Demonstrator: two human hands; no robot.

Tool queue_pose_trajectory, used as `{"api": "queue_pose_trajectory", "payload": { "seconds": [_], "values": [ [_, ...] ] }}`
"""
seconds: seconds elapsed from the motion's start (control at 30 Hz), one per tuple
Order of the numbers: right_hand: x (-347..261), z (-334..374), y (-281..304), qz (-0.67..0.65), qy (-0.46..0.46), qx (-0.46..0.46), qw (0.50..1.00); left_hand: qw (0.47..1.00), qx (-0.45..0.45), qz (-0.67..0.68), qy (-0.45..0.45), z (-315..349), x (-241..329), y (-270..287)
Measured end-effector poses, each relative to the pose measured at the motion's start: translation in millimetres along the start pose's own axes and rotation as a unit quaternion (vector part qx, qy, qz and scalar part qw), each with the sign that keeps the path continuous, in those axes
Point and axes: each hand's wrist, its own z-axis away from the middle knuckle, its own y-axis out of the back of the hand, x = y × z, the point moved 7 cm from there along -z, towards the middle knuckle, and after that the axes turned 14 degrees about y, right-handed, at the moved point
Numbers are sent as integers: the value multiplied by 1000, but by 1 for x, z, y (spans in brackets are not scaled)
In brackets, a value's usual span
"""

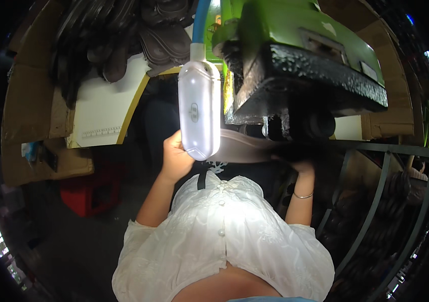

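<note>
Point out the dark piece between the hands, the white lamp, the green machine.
Dark piece (pixel 244 147): head view, its blurred middle.
White lamp (pixel 200 100): head view, middle of its casing.
Green machine (pixel 302 63): head view, its rough black edge.

Hands (pixel 174 160) at blurred dark piece (pixel 244 147), lit lamp (pixel 200 90), green machine (pixel 295 22)

My left hand (pixel 175 160) is raised, fingertips hidden; my right hand (pixel 301 165), shadowed, tips inward at the wrist (pixel 305 177); both forearms (pixel 155 200) reach forward.

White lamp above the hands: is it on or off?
On. The lamp glows white, with bright spots showing through its casing; the white shirt is brightly lit.
</note>
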Motion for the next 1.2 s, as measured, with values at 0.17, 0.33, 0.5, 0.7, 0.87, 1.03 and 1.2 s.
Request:
{"api": "queue_pose_trajectory", "payload": {
  "seconds": [0.17, 0.33, 0.5, 0.7, 0.87, 1.03, 1.2],
  "values": [
    [67, 32, -90, -132, -96, -152, 975, 997, -38, 11, 67, -12, 19, -60],
    [48, 44, -87, -88, -118, -178, 973, 996, -25, 47, 68, -16, 32, -66],
    [11, 49, -17, -122, -137, -181, 966, 998, -7, -33, 46, -15, 10, -46],
    [-44, 22, 66, -146, 71, 112, 980, 996, -44, 76, 24, -10, -9, -46],
    [-76, -10, 60, -76, 109, 119, 984, 990, -15, 86, 109, -12, -36, -21],
    [-133, -16, 102, 79, 214, 374, 899, 976, 46, 52, 205, -13, -77, 14],
    [-102, -95, 99, 6, 260, 457, 851, 984, 93, 69, 137, -34, -81, 31]
  ]
}}
